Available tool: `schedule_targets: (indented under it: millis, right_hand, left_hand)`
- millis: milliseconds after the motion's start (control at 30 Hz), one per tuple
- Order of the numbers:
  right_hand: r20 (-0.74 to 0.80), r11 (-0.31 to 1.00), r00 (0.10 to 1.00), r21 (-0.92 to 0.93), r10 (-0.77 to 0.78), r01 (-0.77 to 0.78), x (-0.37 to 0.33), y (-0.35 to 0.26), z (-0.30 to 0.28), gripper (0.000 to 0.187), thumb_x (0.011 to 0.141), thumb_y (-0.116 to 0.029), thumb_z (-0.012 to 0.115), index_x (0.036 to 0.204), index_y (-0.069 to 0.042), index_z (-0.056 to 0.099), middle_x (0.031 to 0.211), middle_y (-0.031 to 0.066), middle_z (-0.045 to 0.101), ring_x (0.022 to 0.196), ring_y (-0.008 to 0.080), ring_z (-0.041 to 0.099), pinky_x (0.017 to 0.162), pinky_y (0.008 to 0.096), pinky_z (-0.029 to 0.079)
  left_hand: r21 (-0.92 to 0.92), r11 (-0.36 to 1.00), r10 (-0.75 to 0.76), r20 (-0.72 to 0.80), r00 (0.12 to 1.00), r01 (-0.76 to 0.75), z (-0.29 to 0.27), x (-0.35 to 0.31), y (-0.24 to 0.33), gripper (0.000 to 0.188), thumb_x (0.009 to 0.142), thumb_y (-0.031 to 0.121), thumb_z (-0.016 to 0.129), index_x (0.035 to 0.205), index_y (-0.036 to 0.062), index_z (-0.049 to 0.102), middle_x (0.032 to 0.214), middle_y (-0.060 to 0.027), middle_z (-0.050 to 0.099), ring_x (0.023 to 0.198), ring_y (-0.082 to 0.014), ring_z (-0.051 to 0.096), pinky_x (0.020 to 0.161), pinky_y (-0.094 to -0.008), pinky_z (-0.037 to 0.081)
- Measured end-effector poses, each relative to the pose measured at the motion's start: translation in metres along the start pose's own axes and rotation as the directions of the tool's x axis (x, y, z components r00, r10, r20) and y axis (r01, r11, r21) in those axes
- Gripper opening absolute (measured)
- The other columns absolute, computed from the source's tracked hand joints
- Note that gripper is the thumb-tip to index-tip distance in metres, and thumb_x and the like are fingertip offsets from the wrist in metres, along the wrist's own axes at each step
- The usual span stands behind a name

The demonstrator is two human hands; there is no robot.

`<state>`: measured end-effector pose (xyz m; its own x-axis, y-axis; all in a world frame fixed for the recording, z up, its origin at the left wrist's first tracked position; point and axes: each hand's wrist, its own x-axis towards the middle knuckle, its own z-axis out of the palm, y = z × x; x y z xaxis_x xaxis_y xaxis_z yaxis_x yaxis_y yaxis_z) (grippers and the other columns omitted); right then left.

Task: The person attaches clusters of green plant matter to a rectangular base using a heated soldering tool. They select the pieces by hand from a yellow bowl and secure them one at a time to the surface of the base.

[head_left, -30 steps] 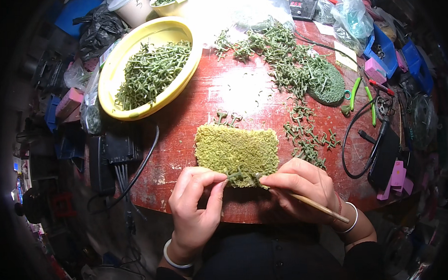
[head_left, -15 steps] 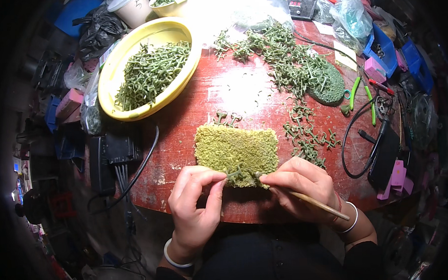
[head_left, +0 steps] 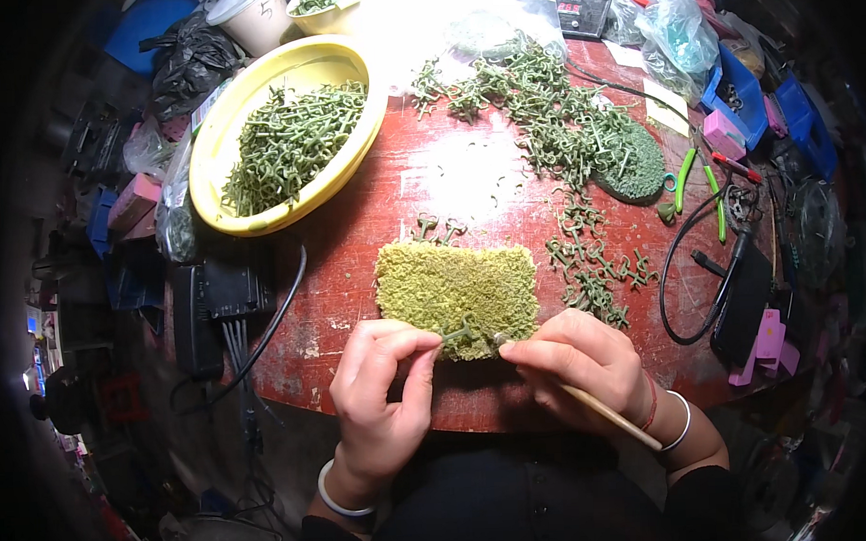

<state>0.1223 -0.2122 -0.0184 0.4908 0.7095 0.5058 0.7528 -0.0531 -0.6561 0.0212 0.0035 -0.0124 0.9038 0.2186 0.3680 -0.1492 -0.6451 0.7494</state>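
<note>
A small green stick-like piece with a curled end (head_left: 457,334) is pinched between the thumb and forefinger of my left hand (head_left: 384,372). Its curled end lies over the near edge of a fuzzy yellow-green pad (head_left: 452,279). My right hand (head_left: 584,361) grips a thin wooden-handled tool (head_left: 610,414), whose small tip is at the pad's near right edge, just right of the green piece. I cannot make out what kind of tip it has. A few similar green curled pieces (head_left: 439,228) lie against the pad's far edge.
A yellow basin (head_left: 206,197) heaped with green pieces stands at the left. More green pieces (head_left: 561,113) are piled at the back right beside a round green pad (head_left: 634,168). Green-handled pliers (head_left: 714,203), cables and blue bins (head_left: 737,93) line the right side.
The green piece in my left hand has shifted slightly right, its curled end now showing more plainly. My right hand has tilted a little, and the tool's back end has swung down and left.
</note>
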Motion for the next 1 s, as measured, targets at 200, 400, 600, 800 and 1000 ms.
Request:
schedule_targets:
  millis: [200,400,600,800,1000]
  right_hand:
    - [0.005,0.999,0.999,-0.025,-0.047,0.047,-0.0023,0.0012,-0.0005,0.037,0.08,0.0,0.077,0.117,0.005,0.07,0.09,0.0123,0.064,0.073,0.0265,0.065,0.063,0.0369,0.052]
    - [0.003,0.998,0.999,-0.032,-0.05,0.05,-0.0027,0.001,0.0008,0.037,0.08,0.0,0.077,0.116,0.005,0.07,0.091,0.0128,0.065,0.074,0.0268,0.065,0.063,0.0371,0.053]
    - [-0.01,0.998,0.999,-0.038,-0.049,0.048,-0.0027,0.0017,0.0008,0.037,0.08,0.001,0.077,0.117,0.005,0.07,0.091,0.0131,0.065,0.074,0.0268,0.066,0.063,0.0369,0.053]
    - [-0.003,0.999,0.999,-0.021,-0.042,0.042,-0.0017,0.001,-0.0002,0.037,0.081,0.002,0.077,0.117,0.006,0.07,0.09,0.0129,0.064,0.074,0.0265,0.066,0.063,0.0368,0.054]
    - [-0.014,0.999,0.999,-0.016,-0.046,0.046,-0.0005,0.0007,-0.0005,0.036,0.08,0.003,0.077,0.116,0.006,0.07,0.089,0.0129,0.064,0.073,0.0265,0.065,0.062,0.0366,0.053]
  left_hand:
    - [-0.012,1.0,-0.024,0.0,1.0,0.024,0.0021,-0.001,-0.0007,0.017,0.087,-0.01,0.074,0.1,-0.0008,0.07,0.095,-0.0104,0.065,0.082,-0.0187,0.064,0.072,-0.0282,0.051]
    - [0.0,1.0,-0.02,-0.001,1.0,0.02,0.0011,-0.0025,-0.0017,0.017,0.086,-0.011,0.074,0.1,-0.0011,0.07,0.096,-0.0106,0.065,0.083,-0.0191,0.064,0.071,-0.0286,0.052]
    - [0.019,1.0,0.014,-0.005,1.0,-0.014,0.0023,-0.0009,-0.0024,0.018,0.086,-0.011,0.075,0.1,-0.0013,0.07,0.095,-0.011,0.065,0.082,-0.0195,0.065,0.071,-0.0287,0.052]
    - [0.019,1.0,0.024,-0.001,1.0,-0.024,0.0008,-0.0007,-0.0012,0.021,0.084,-0.012,0.075,0.101,-0.0012,0.07,0.095,-0.0126,0.065,0.082,-0.023,0.066,0.071,-0.0315,0.054]
    - [0.016,0.999,0.035,-0.008,0.999,-0.035,0.0017,-0.001,-0.002,0.025,0.082,-0.013,0.076,0.103,-0.0009,0.07,0.094,-0.014,0.066,0.082,-0.0262,0.068,0.071,-0.0338,0.055]
